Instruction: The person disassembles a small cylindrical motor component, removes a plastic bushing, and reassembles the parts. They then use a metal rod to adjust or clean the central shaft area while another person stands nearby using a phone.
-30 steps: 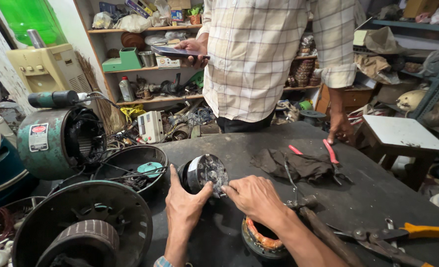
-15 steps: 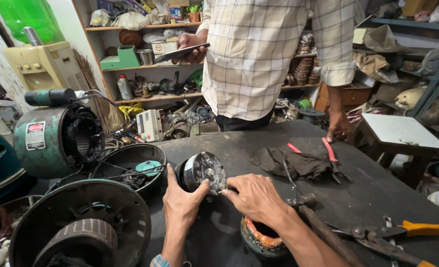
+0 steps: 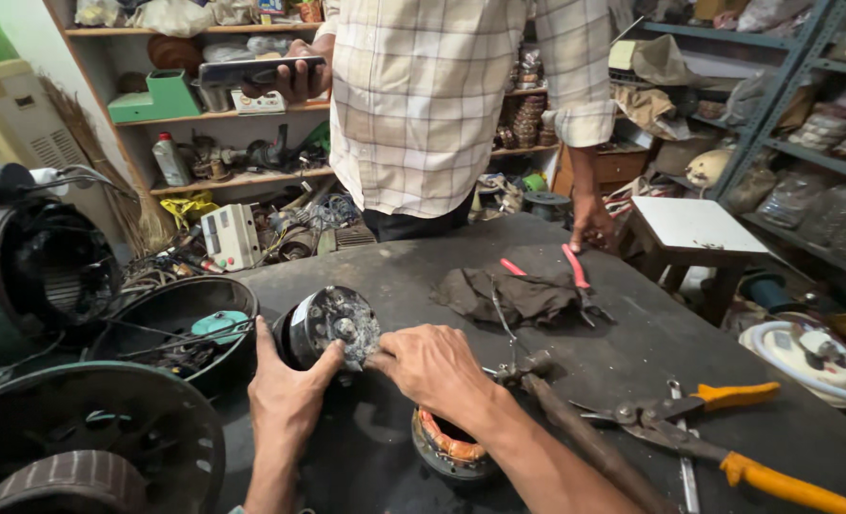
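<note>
Gripping: I hold the motor (image 3: 330, 326) with both hands.
Left hand (image 3: 285, 400): cupping its 7 o'clock side.
Right hand (image 3: 429, 366): fingers pinching its 4 o'clock edge.
Coil (image 3: 447, 447): beneath my right wrist.

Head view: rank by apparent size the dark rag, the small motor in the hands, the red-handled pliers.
1. Dark rag, the widest patch on the table.
2. Small motor, held between left hand and right hand; nearer the camera, so its look may flatter it.
3. Red-handled pliers, partly lying on the rag.

dark rag (image 3: 513, 295), red pliers (image 3: 575, 276), orange-handled snips (image 3: 718, 433)
</note>
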A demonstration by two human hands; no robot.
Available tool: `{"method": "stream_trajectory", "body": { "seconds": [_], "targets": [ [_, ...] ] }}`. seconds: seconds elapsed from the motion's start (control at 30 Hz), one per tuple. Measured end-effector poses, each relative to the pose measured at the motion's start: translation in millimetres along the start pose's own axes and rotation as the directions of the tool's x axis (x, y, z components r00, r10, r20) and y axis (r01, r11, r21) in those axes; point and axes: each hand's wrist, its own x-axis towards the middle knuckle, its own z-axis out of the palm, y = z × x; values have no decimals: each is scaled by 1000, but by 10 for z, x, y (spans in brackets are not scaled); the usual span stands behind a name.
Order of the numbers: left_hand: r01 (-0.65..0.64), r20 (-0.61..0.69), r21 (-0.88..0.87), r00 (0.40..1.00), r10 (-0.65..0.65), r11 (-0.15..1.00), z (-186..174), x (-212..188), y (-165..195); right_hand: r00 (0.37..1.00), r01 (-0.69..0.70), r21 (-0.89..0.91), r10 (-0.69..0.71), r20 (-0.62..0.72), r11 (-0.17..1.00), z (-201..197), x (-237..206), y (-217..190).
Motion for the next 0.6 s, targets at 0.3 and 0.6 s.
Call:
{"method": "stream_trajectory", "body": {
  "seconds": [0.3,0.6],
  "targets": [
    [19,13,-17,1000,-19,1000,-31,-21,22,992,116,27,-115,-42,993,-21,18,50],
    [-10,-5,-34,1000,10,999,-20,-21,3,989,-147,-31,148,11,989,-110,47,-78]
  ]
}}
